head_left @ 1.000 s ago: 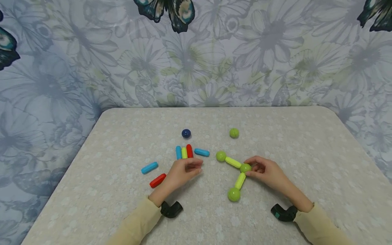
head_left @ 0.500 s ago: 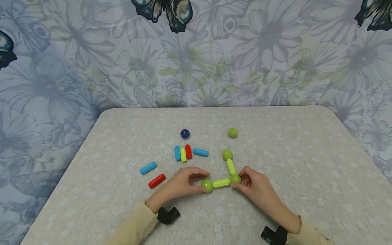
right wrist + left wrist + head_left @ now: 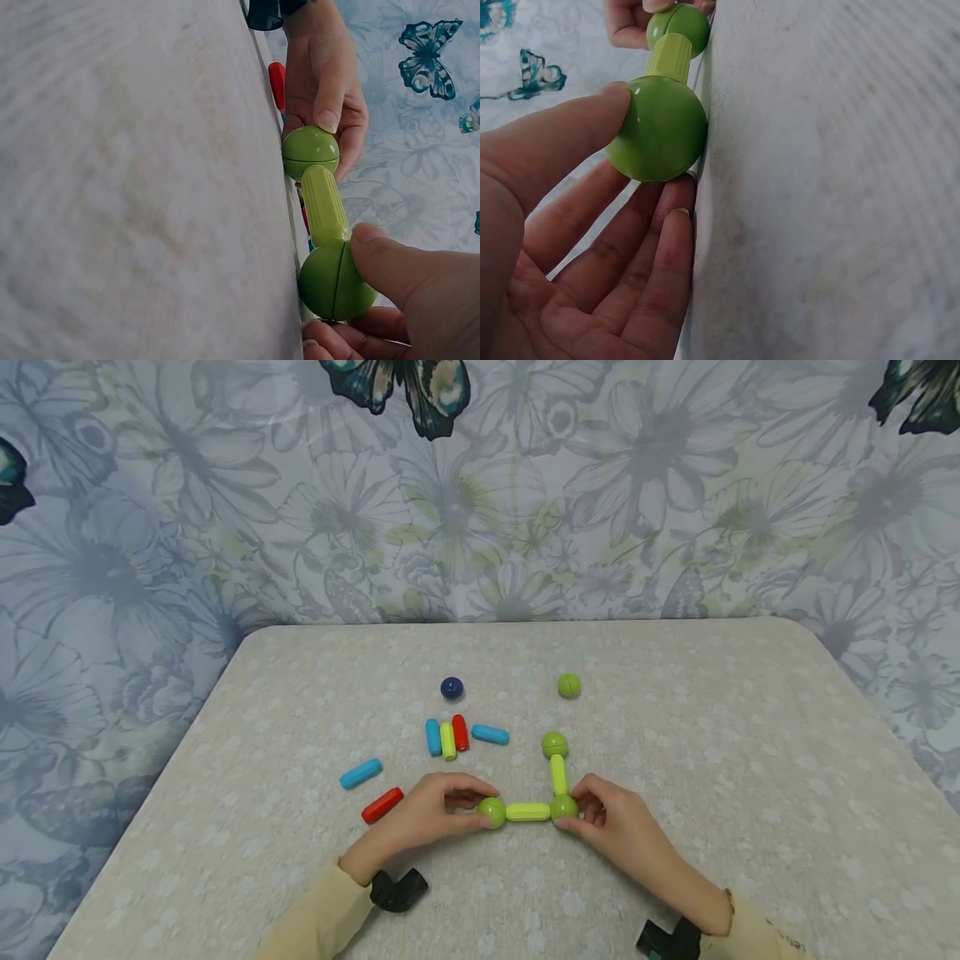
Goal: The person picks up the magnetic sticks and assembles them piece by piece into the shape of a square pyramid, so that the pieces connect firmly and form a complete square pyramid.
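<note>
Two yellow-green rods, one lying sideways (image 3: pixel 528 812) and one pointing away (image 3: pixel 558 774), join three green balls into an L shape on the table. My left hand (image 3: pixel 435 814) pinches the left end ball (image 3: pixel 660 131) between thumb and fingers. The corner ball (image 3: pixel 337 281) is held the same way by my right hand (image 3: pixel 618 820). At the far tip of the L sits the third ball (image 3: pixel 555 744), which neither hand touches.
Beyond the L lie a loose green ball (image 3: pixel 569 685) and a dark blue ball (image 3: pixel 452 688). Short blue (image 3: pixel 490 734), red (image 3: pixel 460 732) and yellow-green rods (image 3: pixel 447 741) lie left of it. Another blue rod (image 3: pixel 361 773) and red rod (image 3: pixel 382 806) are near my left hand.
The L has turned clockwise and come nearer and to the left. My left hand, empty a second ago, has taken hold of its end ball. My right hand has kept the corner ball.
</note>
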Tool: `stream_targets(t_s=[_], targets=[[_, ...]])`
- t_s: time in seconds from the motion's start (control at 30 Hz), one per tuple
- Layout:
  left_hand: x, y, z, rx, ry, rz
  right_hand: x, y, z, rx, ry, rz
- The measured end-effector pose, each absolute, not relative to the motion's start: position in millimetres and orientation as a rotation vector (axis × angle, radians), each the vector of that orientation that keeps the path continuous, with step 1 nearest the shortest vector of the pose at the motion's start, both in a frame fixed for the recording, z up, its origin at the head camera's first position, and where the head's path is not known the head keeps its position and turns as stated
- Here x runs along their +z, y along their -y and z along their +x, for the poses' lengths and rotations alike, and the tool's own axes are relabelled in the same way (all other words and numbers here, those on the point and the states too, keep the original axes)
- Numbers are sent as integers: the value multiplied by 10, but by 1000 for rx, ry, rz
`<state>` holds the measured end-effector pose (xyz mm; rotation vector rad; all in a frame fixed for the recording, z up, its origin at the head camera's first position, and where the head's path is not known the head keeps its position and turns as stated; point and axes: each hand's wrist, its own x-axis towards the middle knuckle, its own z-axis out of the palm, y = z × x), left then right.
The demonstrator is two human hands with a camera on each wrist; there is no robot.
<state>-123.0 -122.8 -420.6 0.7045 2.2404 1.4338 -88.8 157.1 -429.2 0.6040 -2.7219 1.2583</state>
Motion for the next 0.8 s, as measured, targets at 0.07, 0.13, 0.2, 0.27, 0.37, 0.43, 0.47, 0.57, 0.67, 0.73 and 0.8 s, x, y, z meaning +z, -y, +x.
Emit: stream_targets(t_s=[0.07,0.13,0.2,0.27,0.37,0.43,0.47,0.57,0.67,0.73,0.8], targets=[[-4195,1236,-1235,1437,-2231,712,-4286,-1575,-892,1266,2723,608],[-4176,1259,-1251,1458,-2243,722,-4282,-1577,-894,1278,2723,615],[-4140,1294,-1279,1512,-2302,693,-4280,-1577,-894,1289,2727,623],[-4105,1333,-1326,1566,-2424,632,-4279,-1576,-890,1295,2729,622],[-4055,1371,-1405,1591,-2600,489,-4286,-1575,-884,1296,2726,614],[-4058,1381,-1451,1539,-2684,427,-4294,-1575,-882,1299,2720,613],[-4067,1382,-1468,1507,-2705,412,-4297,-1575,-882,1302,2718,612],[-4097,1363,-1501,1381,-2798,406,-4311,-1575,-884,1305,2712,610],[-4114,1330,-1527,1242,-2910,414,-4331,-1567,-876,1322,2696,596],[-4108,1309,-1543,1157,-2972,403,-4346,-1557,-866,1336,2680,592],[-4104,1297,-1557,1089,-3010,370,-4359,-1544,-854,1353,2662,596]])
